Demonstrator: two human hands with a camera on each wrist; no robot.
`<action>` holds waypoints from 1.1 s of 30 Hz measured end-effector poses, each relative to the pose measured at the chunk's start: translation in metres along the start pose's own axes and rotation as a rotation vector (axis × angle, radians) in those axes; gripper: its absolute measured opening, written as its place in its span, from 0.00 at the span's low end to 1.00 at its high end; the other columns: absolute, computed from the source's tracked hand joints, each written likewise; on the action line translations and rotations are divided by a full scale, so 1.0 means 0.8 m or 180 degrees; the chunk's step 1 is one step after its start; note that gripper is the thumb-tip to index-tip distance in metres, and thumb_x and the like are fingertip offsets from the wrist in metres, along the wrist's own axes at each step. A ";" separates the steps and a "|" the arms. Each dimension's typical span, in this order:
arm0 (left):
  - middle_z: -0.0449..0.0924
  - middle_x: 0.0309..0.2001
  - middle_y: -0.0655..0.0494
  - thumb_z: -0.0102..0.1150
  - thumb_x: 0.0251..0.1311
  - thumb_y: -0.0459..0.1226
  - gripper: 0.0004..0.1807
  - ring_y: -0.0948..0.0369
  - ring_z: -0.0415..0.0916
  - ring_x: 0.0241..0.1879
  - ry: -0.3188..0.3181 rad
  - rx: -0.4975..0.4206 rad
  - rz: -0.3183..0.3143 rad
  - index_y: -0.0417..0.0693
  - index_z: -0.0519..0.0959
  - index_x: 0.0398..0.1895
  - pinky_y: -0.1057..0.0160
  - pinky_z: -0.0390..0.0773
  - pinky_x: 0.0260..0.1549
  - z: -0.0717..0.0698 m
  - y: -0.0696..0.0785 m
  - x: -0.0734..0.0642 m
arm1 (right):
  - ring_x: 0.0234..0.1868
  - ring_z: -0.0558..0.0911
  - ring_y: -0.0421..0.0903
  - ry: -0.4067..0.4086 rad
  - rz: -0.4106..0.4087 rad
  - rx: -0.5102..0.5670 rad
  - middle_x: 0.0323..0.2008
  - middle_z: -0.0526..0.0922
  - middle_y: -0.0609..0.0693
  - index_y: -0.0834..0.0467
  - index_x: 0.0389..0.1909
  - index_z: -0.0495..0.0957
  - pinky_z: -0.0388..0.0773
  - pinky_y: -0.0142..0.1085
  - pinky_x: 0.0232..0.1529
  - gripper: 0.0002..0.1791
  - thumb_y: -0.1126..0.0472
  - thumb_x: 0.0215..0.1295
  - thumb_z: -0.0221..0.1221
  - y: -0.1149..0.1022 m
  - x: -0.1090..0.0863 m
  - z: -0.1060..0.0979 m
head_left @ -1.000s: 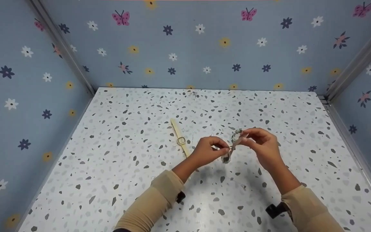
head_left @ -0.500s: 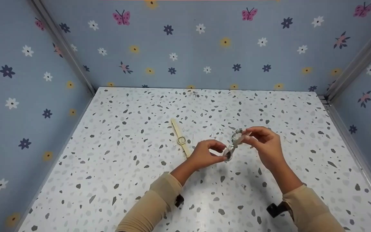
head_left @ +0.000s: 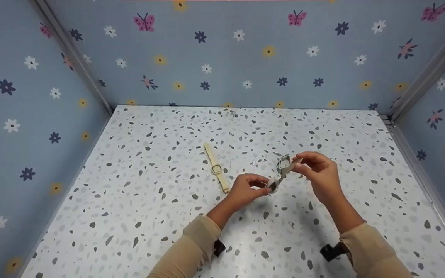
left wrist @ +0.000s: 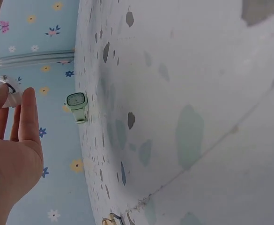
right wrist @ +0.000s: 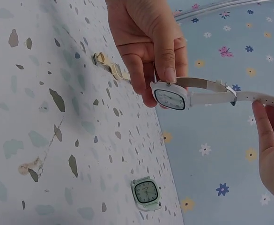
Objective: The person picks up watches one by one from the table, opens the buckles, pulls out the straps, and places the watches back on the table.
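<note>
A white wristwatch [right wrist: 170,98] with a pale strap is held up between both hands, its strap fastened into a loop through the buckle. My left hand [head_left: 242,191] pinches the watch at its case, thumb against the side. My right hand [head_left: 321,173] pinches the free end of the strap, and the punched holes show in the right wrist view. Just beyond the hands, a light green wristwatch [right wrist: 146,192] stands on the table with its dial facing up. A pale yellow wristwatch [head_left: 216,169] lies stretched out flat, left of the left hand.
The speckled white table [head_left: 160,231] spreads under both arms. Blue flowered panels [head_left: 226,50] stand at the back and both sides, with metal corner posts [head_left: 79,58]. A black camera mount [head_left: 331,252] sits at the right sleeve.
My left hand has shifted from the strap near the buckle down to the watch case and now pinches it. My right hand keeps the strap end, moved slightly right.
</note>
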State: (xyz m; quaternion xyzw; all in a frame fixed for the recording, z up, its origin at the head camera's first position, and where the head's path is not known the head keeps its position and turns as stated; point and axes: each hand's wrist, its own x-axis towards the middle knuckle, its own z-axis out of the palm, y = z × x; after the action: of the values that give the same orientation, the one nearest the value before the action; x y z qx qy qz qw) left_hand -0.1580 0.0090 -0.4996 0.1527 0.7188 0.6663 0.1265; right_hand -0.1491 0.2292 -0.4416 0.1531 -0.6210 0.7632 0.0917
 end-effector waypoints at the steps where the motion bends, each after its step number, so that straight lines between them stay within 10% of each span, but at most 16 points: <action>1: 0.85 0.40 0.48 0.69 0.55 0.28 0.11 0.57 0.82 0.42 0.0021 0.0013 0.0005 0.36 0.85 0.42 0.66 0.82 0.38 0.000 0.006 -0.003 | 0.40 0.81 0.49 -0.0019 -0.0024 -0.0001 0.38 0.82 0.58 0.78 0.45 0.76 0.84 0.41 0.42 0.13 0.80 0.58 0.61 0.000 0.000 -0.001; 6: 0.84 0.43 0.40 0.68 0.55 0.27 0.12 0.56 0.82 0.42 0.0108 0.0088 0.0080 0.32 0.84 0.43 0.69 0.81 0.36 -0.002 0.025 -0.012 | 0.41 0.81 0.49 -0.0091 -0.0081 -0.0100 0.39 0.82 0.59 0.75 0.47 0.78 0.84 0.41 0.42 0.15 0.79 0.58 0.62 -0.001 0.002 -0.002; 15: 0.86 0.40 0.54 0.72 0.53 0.31 0.13 0.64 0.81 0.40 0.0166 0.0246 0.0130 0.39 0.86 0.43 0.68 0.81 0.37 -0.003 -0.002 0.003 | 0.42 0.81 0.49 -0.0102 0.0005 -0.0516 0.41 0.81 0.61 0.73 0.49 0.78 0.84 0.38 0.40 0.17 0.77 0.57 0.64 -0.008 0.007 0.001; 33: 0.86 0.39 0.56 0.72 0.54 0.34 0.11 0.64 0.82 0.41 0.0135 0.0226 0.0163 0.44 0.87 0.42 0.66 0.82 0.38 -0.015 0.008 0.004 | 0.45 0.82 0.50 0.0023 0.0028 -0.0466 0.44 0.79 0.68 0.76 0.49 0.76 0.83 0.37 0.44 0.19 0.78 0.55 0.65 0.021 -0.014 -0.011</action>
State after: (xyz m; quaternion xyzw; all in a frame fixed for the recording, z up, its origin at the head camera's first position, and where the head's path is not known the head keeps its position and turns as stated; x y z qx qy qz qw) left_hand -0.1656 -0.0004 -0.4926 0.1613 0.7404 0.6465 0.0887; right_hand -0.1451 0.2350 -0.4630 0.1405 -0.6755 0.7167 0.1014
